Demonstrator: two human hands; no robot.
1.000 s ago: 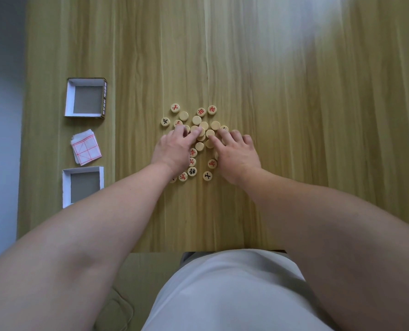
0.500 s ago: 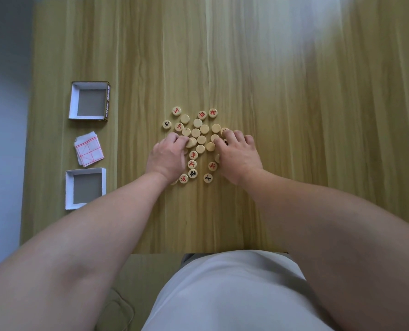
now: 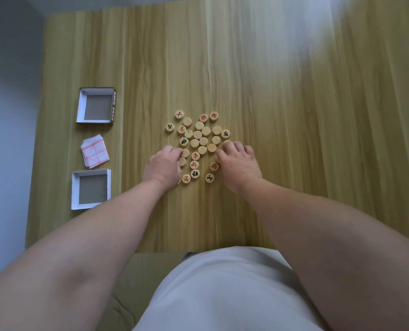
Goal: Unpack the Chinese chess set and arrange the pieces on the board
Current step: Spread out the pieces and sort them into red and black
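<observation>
Several round wooden chess pieces (image 3: 198,134) lie in a loose cluster on the wooden table (image 3: 294,115). Some show red or black characters, others lie blank side up. My left hand (image 3: 164,167) rests palm down at the cluster's left near edge, its fingertips touching a blank piece (image 3: 185,153). My right hand (image 3: 239,167) rests at the right near edge with fingers curled over pieces. A few pieces are hidden under both hands. The folded paper board (image 3: 94,151) with red lines lies at the left, folded up.
Two open white box halves sit near the table's left edge, one (image 3: 97,105) behind the folded board and one (image 3: 91,188) in front of it. The table's near edge runs just above my white shirt.
Both hands have drawn back toward me from the middle of the cluster. The pieces at the centre now lie more spread out and uncovered.
</observation>
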